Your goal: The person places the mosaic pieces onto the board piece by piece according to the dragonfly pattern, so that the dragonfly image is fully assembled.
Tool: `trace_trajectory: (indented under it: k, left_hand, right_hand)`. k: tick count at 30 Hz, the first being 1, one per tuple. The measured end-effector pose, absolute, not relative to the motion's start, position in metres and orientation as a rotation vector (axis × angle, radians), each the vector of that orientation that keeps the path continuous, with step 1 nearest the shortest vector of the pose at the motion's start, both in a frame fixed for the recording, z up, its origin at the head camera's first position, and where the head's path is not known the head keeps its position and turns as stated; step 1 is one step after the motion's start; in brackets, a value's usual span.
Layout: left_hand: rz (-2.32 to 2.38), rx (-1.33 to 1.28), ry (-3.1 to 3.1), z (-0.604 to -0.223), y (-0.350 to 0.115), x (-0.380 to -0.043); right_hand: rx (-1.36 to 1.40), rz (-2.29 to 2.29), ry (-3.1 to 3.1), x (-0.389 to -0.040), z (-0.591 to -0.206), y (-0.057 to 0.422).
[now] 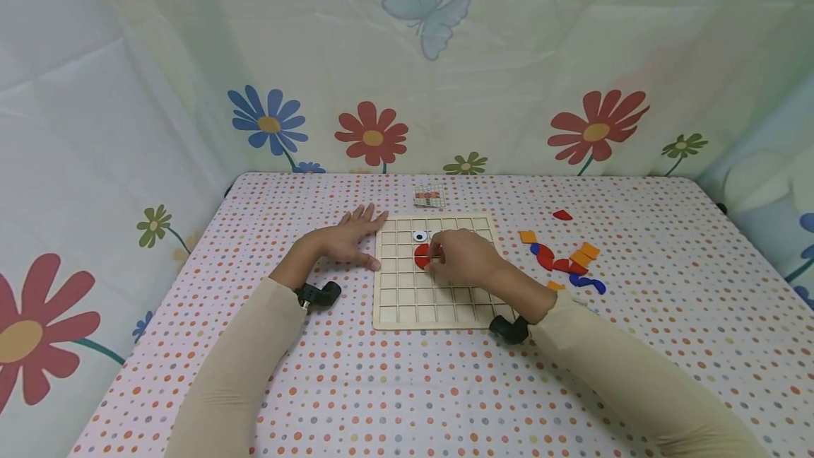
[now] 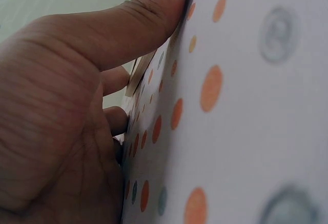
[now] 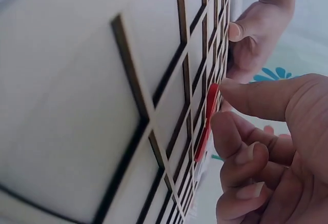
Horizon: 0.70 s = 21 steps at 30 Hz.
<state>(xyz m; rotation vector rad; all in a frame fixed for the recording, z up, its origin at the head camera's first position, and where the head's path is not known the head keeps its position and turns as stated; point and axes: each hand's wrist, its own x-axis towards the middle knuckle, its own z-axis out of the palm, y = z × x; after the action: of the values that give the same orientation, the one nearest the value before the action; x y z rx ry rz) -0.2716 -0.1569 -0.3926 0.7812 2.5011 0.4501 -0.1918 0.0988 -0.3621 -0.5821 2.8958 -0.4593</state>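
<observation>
A light wooden grid board [image 1: 397, 314] lies on the table. My left hand [image 1: 348, 239] is spread at its left edge, with thumb and fingertips touching the rim; the left wrist view shows the thumb [image 2: 148, 19] close up. Over the board's upper middle, my right hand [image 1: 467, 258] has curled fingers, thumb and index finger at a red curved piece [image 3: 206, 124]. Just left of those fingertips, red pieces [image 1: 420, 256] sit in the grid. Above them is a googly eye [image 1: 420, 236]. My right hand partly hides the board's right side.
Right of the board lie loose orange squares [image 1: 581, 258], red pieces [image 1: 562, 266], blue curved pieces [image 1: 591, 283] and a lone red piece [image 1: 562, 215]. A small picture card [image 1: 429, 196] lies behind the board. A flowered curtain [image 1: 509, 69] hangs behind the dotted tablecloth [image 1: 394, 394].
</observation>
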Motion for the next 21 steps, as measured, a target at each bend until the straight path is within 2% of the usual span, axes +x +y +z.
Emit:
trace_trajectory:
  k: [14,21]
  left_hand:
    - [0.443,0.813,2.505,-0.395,-0.158,-0.274]
    - [0.441,0.812,2.51,-0.396,-0.158,-0.275]
  right_hand:
    - [-0.581,-0.519,2.889,-0.193,-0.365,0.1]
    - [-0.51,-0.59,2.878,-0.191,-0.361,0.117]
